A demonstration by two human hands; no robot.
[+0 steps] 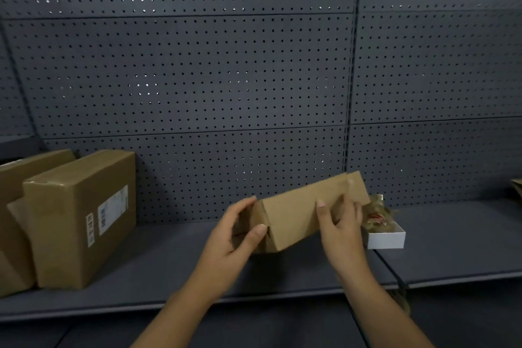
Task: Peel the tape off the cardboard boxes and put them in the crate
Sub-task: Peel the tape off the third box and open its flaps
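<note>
Two bare arms reaching up from the bottom of the frame to its lower middle, left hand (240, 230) curled with thumb in front, right hand (340, 230) just right of it, fingers bent and gripping.

I count three cardboard boxes: one small box (296, 215) at lower centre of the frame, and two larger ones, (82, 217) and (17, 178), at lower left. One white tray (387, 239) sits lower right. Two hands: left hand (240, 237), right hand (343, 230).
</note>
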